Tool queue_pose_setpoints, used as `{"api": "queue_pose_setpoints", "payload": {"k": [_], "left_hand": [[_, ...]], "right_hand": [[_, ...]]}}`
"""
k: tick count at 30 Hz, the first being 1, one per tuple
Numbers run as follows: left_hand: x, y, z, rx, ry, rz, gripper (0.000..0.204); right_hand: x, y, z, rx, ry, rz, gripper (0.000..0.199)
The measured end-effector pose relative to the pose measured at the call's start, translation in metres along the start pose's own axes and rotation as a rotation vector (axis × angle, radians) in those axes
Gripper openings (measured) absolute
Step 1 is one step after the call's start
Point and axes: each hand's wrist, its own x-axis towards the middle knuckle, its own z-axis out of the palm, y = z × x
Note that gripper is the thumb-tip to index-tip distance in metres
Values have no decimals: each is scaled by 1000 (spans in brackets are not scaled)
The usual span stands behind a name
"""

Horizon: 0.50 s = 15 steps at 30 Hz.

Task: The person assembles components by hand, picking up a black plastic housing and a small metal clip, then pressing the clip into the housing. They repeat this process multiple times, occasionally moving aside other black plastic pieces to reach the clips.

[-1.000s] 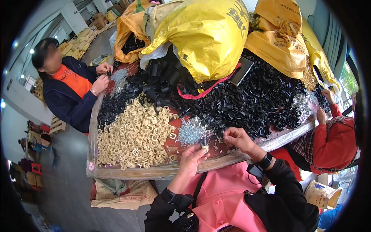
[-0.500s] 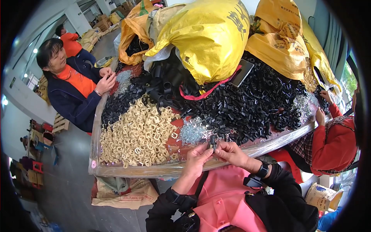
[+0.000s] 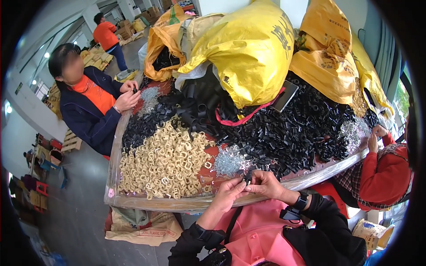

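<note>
Both hands now back together at worktop (image 3: pixel 133 201) edge, left hand (image 3: pixel 229 193) & right hand (image 3: pixel 265 183) pinching one small black part (image 3: pixel 246 179) btwn fingertips, just below silver clip pile (image 3: pixel 228 160), so fitting looks underway.

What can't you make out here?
- Black part, head view: too small, and the left hand and right hand cover most of it.
- Table: top buried under piles and yellow sacks.
- Silver bits: too small to tell their shape.
- Red-sleeved person: cut off by the picture's edge.
</note>
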Motion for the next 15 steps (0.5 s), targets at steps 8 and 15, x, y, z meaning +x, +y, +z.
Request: {"api": "queue_pose_setpoints", "payload": {"k": [8,15], "left_hand": [[-2,9,-16,76,-11,42,27],[0,17,-30,360,45,147,30]], "right_hand": [[19,1,14,124,-80,83,30],[28,15,14,100,-203,6,25]]}}
